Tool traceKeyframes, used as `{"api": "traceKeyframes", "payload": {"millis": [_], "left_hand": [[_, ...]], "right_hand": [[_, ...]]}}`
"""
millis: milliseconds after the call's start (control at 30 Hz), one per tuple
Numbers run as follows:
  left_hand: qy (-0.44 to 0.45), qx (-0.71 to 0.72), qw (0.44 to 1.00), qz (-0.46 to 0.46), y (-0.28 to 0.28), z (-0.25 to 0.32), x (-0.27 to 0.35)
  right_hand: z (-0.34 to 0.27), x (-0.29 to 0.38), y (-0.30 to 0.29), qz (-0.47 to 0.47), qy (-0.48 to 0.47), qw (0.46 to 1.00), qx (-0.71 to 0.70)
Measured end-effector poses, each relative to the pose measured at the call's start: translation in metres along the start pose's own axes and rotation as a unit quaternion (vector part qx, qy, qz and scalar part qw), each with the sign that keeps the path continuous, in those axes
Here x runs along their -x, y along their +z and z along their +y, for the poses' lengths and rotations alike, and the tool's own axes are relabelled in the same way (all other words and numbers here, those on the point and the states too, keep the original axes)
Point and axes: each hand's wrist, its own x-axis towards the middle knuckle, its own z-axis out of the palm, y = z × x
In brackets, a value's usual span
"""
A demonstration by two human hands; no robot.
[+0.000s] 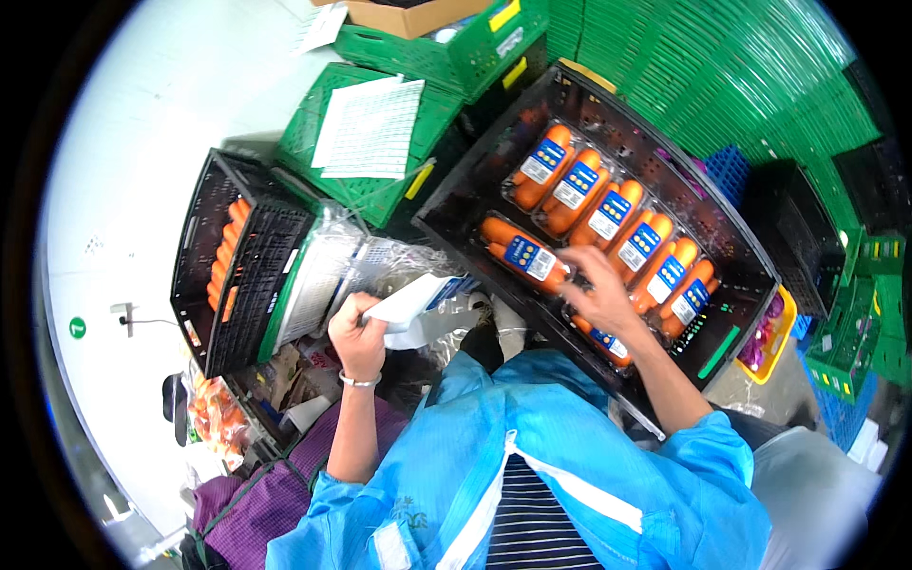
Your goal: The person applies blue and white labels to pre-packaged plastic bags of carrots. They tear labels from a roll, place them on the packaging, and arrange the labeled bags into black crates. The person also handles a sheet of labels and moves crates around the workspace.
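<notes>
My left hand [358, 338] grips a strip of white-backed labels [413, 303], part of which shows blue print and hangs below. My right hand [602, 293] is over a black plastic crate [463, 178], its fingers at the end of a clear-wrapped carrot pack [524, 254] with a blue and white label. Whether those fingers grip anything cannot be told. Behind them, a slanted row of labelled carrot packs [611, 214] lies in the crate. Another labelled pack [605, 343] lies in the near side, partly under my right forearm.
To the left, a black crate [274, 285] holds loose carrots [228, 260]. Printed sheets [370, 128] lie on a green crate [303, 107]. A yellow crate [780, 342] with purple-wrapped items stands at the right. A purple quilted cover [242, 513] is at lower left.
</notes>
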Motion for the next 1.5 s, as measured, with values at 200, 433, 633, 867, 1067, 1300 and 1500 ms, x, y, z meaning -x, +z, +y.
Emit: {"api": "traceKeyframes", "payload": {"millis": [200, 433, 633, 867, 1067, 1300, 1500], "left_hand": [[-0.027, 0.105, 0.994, 0.019, -0.007, -0.011, -0.032], [0.177, -0.119, 0.977, 0.030, -0.005, -0.055, -0.096], [0.013, 0.050, 0.990, -0.129, -0.007, -0.114, -0.126], [-0.143, 0.099, 0.971, -0.166, -0.012, -0.161, -0.142], [-0.309, 0.331, 0.877, -0.159, -0.026, -0.203, -0.130], [-0.439, 0.327, 0.835, -0.047, -0.005, -0.254, -0.115], [-0.542, 0.277, 0.782, 0.132, 0.030, -0.319, -0.126]], "right_hand": [[-0.079, -0.090, 0.088, -0.174, -0.122, 0.974, -0.073], [-0.087, -0.130, 0.136, -0.146, 0.108, 0.952, -0.244], [-0.093, -0.189, 0.156, -0.093, 0.101, 0.981, -0.137], [-0.085, -0.229, 0.175, -0.057, -0.023, 0.998, 0.015], [-0.055, -0.275, 0.210, -0.133, 0.063, 0.989, -0.014], [-0.004, -0.308, 0.273, -0.234, 0.092, 0.967, 0.033], [0.047, -0.369, 0.268, -0.098, 0.280, 0.954, 0.047]]}}
